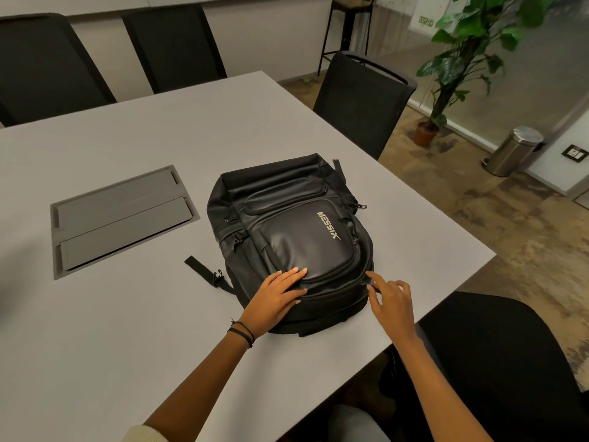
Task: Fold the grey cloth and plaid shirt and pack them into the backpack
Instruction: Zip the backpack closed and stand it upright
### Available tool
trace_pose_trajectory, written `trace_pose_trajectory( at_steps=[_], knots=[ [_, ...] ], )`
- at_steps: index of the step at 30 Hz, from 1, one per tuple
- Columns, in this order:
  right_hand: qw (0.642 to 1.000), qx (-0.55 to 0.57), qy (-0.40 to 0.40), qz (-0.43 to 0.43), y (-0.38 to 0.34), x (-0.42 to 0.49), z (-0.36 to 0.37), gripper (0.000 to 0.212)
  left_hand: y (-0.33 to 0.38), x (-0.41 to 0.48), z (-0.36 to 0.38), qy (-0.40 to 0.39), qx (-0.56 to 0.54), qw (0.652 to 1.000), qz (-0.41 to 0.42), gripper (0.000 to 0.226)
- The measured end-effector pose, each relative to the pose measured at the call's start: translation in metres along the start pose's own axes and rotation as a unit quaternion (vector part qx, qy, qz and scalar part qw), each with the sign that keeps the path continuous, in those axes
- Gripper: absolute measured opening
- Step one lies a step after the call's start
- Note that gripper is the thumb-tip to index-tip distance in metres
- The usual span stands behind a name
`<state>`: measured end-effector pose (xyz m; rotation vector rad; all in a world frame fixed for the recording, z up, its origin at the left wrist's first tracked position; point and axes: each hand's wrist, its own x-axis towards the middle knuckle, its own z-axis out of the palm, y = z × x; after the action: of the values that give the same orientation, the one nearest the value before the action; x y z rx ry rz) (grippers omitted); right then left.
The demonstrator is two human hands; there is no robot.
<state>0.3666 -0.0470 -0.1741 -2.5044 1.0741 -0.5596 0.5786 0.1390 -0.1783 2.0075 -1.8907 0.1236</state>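
The black backpack (287,224) lies flat, front side up, on the grey table (127,330), near its 3 o'clock edge. The left hand (274,296) rests on the bag's 7 o'clock corner, fingers straight and pressed together. At 5 o'clock, the right hand (393,304) has its thumb and forefinger on either side of the zipper pull (366,283); I cannot tell if they pinch it. A cable hatch (121,218) sits at 9 o'clock of the bag.

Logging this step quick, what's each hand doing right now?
Left hand: open, fingers flat on the backpack.
Right hand: at the zip pull; whether it grips cannot be told.
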Motion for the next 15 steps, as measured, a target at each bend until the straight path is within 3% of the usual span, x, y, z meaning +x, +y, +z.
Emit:
trace_pose_trajectory(
  at_steps=[3, 6, 12, 15],
  knots=[
    [1.000, -0.002, 0.007, 0.005, -0.001, 0.000, -0.001, 0.017, 0.013, 0.013, -0.001, 0.011, 0.037, 0.999, 0.037, 0.043],
    [1.000, 0.009, 0.003, 0.019, -0.002, 0.001, -0.001, 0.015, 0.038, 0.043, -0.001, -0.032, 0.072, 0.995, 0.061, 0.055],
    [0.999, -0.011, 0.017, -0.029, -0.003, 0.006, -0.004, 0.011, 0.068, 0.099, 0.016, -0.175, 0.164, 0.971, 0.015, 0.061],
    [0.999, -0.027, 0.006, -0.042, 0.003, 0.008, -0.004, 0.008, 0.076, 0.110, 0.016, -0.210, 0.185, 0.960, -0.006, 0.048]
  ],
)
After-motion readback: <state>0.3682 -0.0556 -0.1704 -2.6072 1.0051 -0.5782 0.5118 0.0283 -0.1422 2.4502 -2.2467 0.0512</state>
